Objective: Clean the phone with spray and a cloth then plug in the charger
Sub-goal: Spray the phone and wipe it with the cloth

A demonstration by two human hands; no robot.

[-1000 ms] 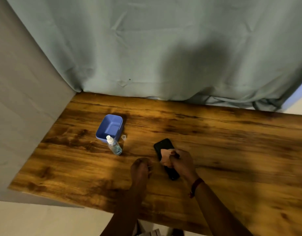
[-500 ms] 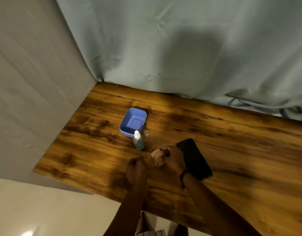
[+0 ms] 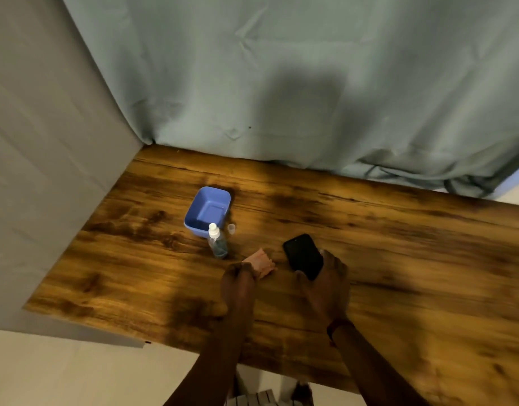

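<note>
A black phone (image 3: 302, 254) lies screen-up on the wooden table (image 3: 398, 259), and my right hand (image 3: 325, 285) grips its near end with fingers around both sides. A small pink cloth (image 3: 261, 262) lies on the table to the left of the phone, and my left hand (image 3: 237, 281) is closed on its near edge. A clear spray bottle (image 3: 217, 243) with a white nozzle stands upright just beyond the cloth. Its small clear cap (image 3: 231, 228) sits on the table beside it. No charger is in view.
A blue plastic tub (image 3: 207, 210) stands behind the spray bottle. A grey-green curtain (image 3: 281, 83) hangs along the table's far edge and a grey wall (image 3: 47, 171) borders the left side. The table's near edge runs just below my wrists.
My right hand let go of the pink cloth and took hold of the phone. My left hand moved up and closed on the cloth, which now lies left of the phone.
</note>
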